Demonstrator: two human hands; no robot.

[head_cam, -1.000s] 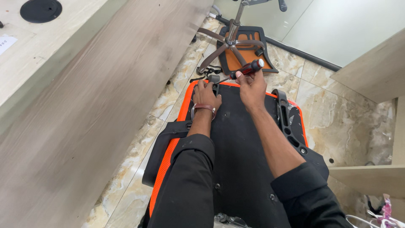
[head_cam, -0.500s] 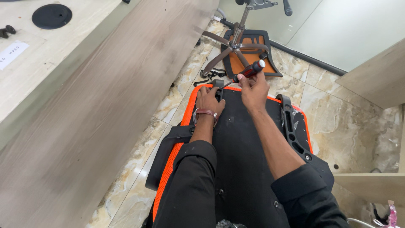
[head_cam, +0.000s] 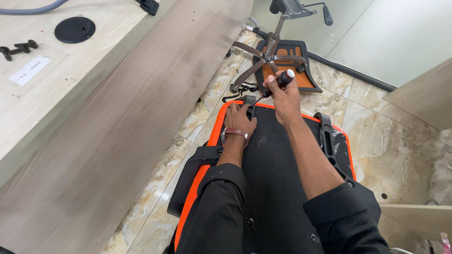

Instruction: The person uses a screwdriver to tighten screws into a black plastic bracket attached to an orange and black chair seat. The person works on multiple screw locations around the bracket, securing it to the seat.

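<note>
Lying flat across the person's lap, a black office-chair seat pad with orange mesh edging (head_cam: 282, 169) is being worked on at its far rim. A screwdriver with a dark red and black ribbed handle and a white end cap (head_cam: 278, 81) is being gripped in the right hand (head_cam: 284, 98), fingers wrapped fully round the handle. Its long axis is running from the cap at the upper right down and leftward to the tip, which is meeting a small black plastic bracket (head_cam: 248, 101) at the pad's far edge. The left hand (head_cam: 239, 120), wearing a brown band at the wrist, is being pressed palm-down on the pad, fingertips touching the bracket, nothing enclosed. The bracket is thus lying just beyond the left hand and below-left of the right grip; the left hand is nearer. Beyond, on the glossy marbled tile floor (head_cam: 376, 122), a dark metal five-spoke chair base (head_cam: 268, 56) is being left over an orange-lined black panel (head_cam: 301, 70). At left a pale wood-grain bench (head_cam: 117, 117) is standing.
</note>
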